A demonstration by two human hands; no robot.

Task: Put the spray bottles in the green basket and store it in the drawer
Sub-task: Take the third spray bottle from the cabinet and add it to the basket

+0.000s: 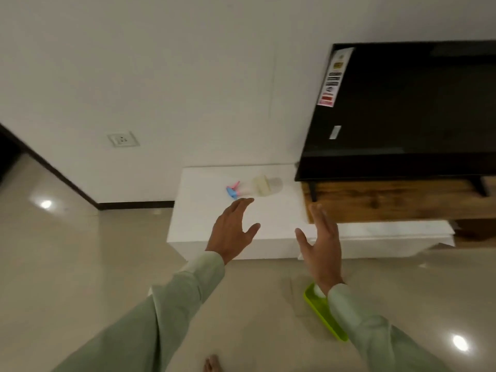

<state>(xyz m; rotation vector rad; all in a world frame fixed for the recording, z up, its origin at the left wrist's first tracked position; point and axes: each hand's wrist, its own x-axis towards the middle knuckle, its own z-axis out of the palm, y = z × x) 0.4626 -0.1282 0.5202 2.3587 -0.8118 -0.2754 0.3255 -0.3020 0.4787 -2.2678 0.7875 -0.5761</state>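
Reach toward a lying bottle [257, 187]. The bottle rests on its side on the white cabinet [268, 224], nozzle at 9 o'clock. The left hand [232, 230], spread wide and empty, has its fingertips just short of it at 6 o'clock; the right hand [320, 242], also flat and empty, is well apart at 4 o'clock. The basket [319, 312] sits on the floor, partly under the right sleeve. Risks: a nudge could roll the bottle; a step could kick the basket.

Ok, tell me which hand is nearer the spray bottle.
The left hand: its fingertips almost reach the spray bottle lying on the white unit. The right hand is off to the side.
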